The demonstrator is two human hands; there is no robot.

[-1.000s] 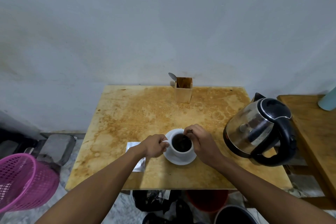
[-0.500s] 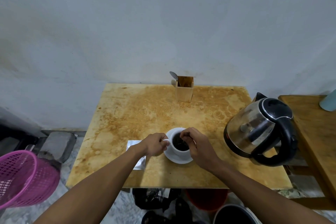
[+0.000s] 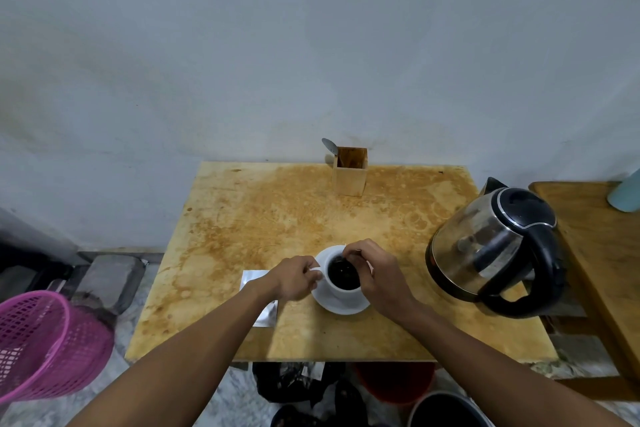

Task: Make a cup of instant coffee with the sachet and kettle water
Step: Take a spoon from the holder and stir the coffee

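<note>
A white cup (image 3: pixel 343 290) full of dark coffee stands on a white saucer (image 3: pixel 341 306) near the front middle of the stained wooden table (image 3: pixel 263 218). My left hand (image 3: pixel 294 277) pinches the cup's handle on its left side. My right hand (image 3: pixel 375 274) hovers over the cup's right rim, fingers closed on a small spoon whose end dips into the coffee; the spoon is mostly hidden. A silver sachet (image 3: pixel 266 314) lies flat under my left forearm. The steel and black kettle (image 3: pixel 491 248) stands at the table's right edge.
A wooden holder (image 3: pixel 349 172) with a spoon (image 3: pixel 329 146) in it stands at the table's back edge against the wall. A pink basket (image 3: pixel 45 343) sits on the floor at left. A second wooden table (image 3: pixel 595 239) adjoins on the right. Buckets and bags lie below.
My right hand has shifted slightly left and back over the cup with the spoon. The left hand stays on the handle.
</note>
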